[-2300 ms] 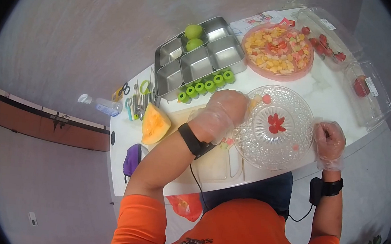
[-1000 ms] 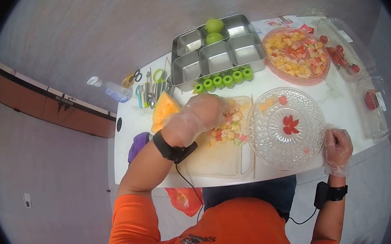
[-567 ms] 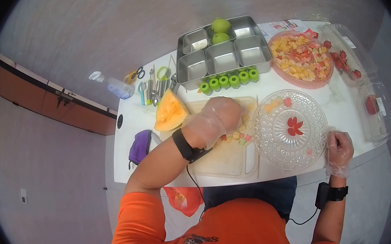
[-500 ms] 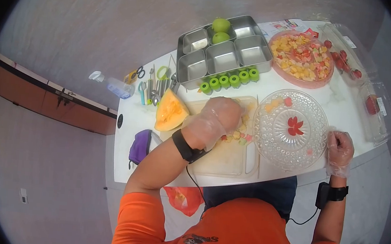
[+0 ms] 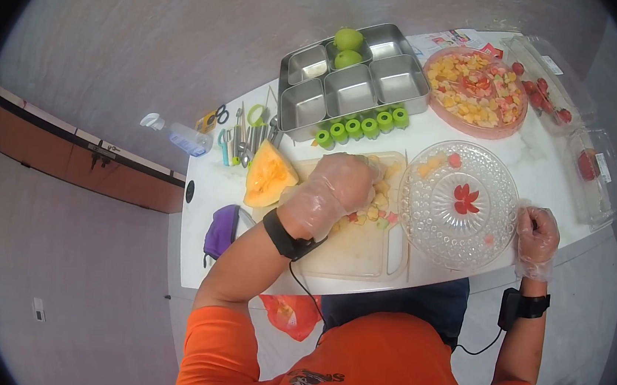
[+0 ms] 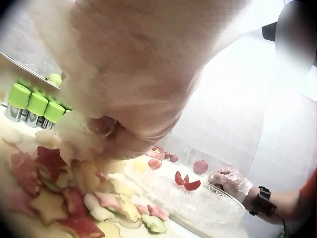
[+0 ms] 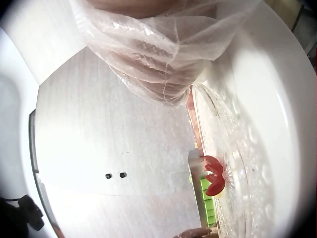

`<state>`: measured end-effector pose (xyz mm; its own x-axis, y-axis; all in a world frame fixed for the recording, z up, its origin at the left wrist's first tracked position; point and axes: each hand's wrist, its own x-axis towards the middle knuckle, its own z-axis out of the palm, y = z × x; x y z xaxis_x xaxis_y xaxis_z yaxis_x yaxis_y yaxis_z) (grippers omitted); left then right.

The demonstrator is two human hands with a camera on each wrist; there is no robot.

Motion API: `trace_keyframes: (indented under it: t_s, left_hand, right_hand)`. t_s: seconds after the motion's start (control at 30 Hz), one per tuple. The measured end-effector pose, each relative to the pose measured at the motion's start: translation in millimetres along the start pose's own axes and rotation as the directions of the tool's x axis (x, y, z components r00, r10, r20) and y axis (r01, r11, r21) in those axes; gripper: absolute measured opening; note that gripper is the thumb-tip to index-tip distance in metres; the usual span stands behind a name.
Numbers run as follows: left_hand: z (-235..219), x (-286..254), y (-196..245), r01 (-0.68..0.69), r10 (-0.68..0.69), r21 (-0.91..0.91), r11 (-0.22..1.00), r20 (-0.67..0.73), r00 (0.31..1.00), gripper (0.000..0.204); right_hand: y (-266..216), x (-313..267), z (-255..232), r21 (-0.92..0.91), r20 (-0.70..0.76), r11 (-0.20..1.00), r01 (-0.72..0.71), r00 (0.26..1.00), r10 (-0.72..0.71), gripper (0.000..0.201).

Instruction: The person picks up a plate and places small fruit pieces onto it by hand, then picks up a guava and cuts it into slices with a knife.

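Observation:
In the head view, the gloved left hand [image 5: 343,185] is low over cut fruit on the pale cutting board [image 5: 346,259]. The left wrist view shows its bent fingers among star-shaped fruit pieces [image 6: 49,206]; whether they pinch one is unclear. The clear glass plate [image 5: 441,239] stands right of the board. Red fruit wedges [image 5: 465,199] lie at its centre, with a few small pieces near its edge. The gloved right hand [image 5: 536,240] holds the plate's right rim with curled fingers, also visible in the left wrist view.
A melon wedge [image 5: 269,177] lies left of the board, near tools [image 5: 243,142] and a purple item [image 5: 221,232]. Behind are green-topped cutters [image 5: 354,129], a steel compartment tray [image 5: 351,93] with green fruit, a pink fruit platter [image 5: 471,126] and clear boxes [image 5: 596,172] of strawberries.
The left hand has moved from the plate's left edge to the board, shifting slightly left in the last half second. The right hand stays at the plate's rim.

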<state>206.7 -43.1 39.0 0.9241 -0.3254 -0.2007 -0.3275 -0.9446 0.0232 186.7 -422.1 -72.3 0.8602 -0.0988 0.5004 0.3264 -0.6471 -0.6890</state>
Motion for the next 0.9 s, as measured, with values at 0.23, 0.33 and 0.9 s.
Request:
trace_keyframes:
  t_s: [0.23, 0.33, 0.9]
  left_hand:
    - [-17.3, -12.9, -9.9, 0.057, -0.073, -0.301, 0.952, -0.041, 0.996, 0.026]
    - [-34.8, -19.1, -4.5, 0.307, -0.257, -0.658, 0.688, 0.174, 0.950, 0.025]
    - [-3.5, 71.1, 48.7, -0.029, 0.024, 0.020, 0.999, 0.202, 0.979, 0.020]
  right_hand:
    - [-1.6, 0.1, -0.1, -0.003, 0.010, 1.000, -0.018, 1.000, 0.018, 0.004]
    - [-9.0, 2.6, -1.4, -0.021, -0.008, 1.000, 0.001, 1.000, -0.001, 0.006]
    - [-16.0, 4.5, -3.5, -0.015, -0.034, 1.000, -0.006, 0.999, 0.005, 0.007]
